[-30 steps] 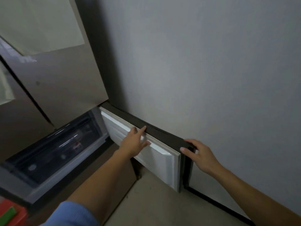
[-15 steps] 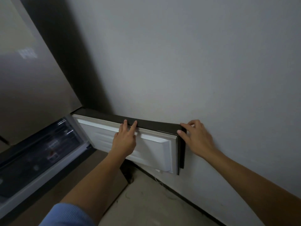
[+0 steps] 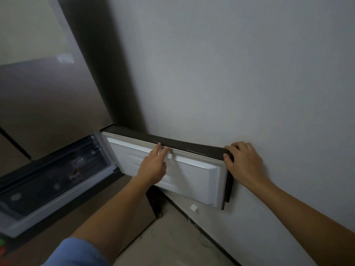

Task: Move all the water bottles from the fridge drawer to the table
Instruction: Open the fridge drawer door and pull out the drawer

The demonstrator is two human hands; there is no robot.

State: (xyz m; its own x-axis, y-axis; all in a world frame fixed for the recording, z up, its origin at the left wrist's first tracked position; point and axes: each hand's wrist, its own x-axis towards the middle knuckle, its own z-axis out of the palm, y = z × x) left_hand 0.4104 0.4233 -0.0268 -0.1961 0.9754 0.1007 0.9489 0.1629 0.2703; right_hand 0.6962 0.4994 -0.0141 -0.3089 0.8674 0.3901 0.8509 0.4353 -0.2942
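I see the lower fridge door (image 3: 190,181) swung wide open, its white inner liner facing me and its dark outer face turned to the grey wall (image 3: 240,73). Everything else I place against that door. My left hand (image 3: 153,166) lies flat on the liner near the door's top edge, fingers (image 3: 163,151) stretched out and slightly spread, the tips touching the pale gasket strip; it pinches nothing. My right hand (image 3: 244,162) is curled over the door's top outer corner, thumb on the liner side and fingers wrapped over the dark edge toward the wall, so it grips the door itself. A blue sleeve (image 3: 76,252) shows on the left arm, below the door.

To the left of the door sits the fridge drawer (image 3: 57,175), with a clear front and dark inside. I can make out faint pale shapes and a red-marked label in it, but I cannot tell whether they are water bottles. Above the drawer, the upper fridge front (image 3: 48,102) is shut. Below the door's outer corner, a small white block (image 3: 193,207) sits at the foot of the wall by the floor (image 3: 169,246).
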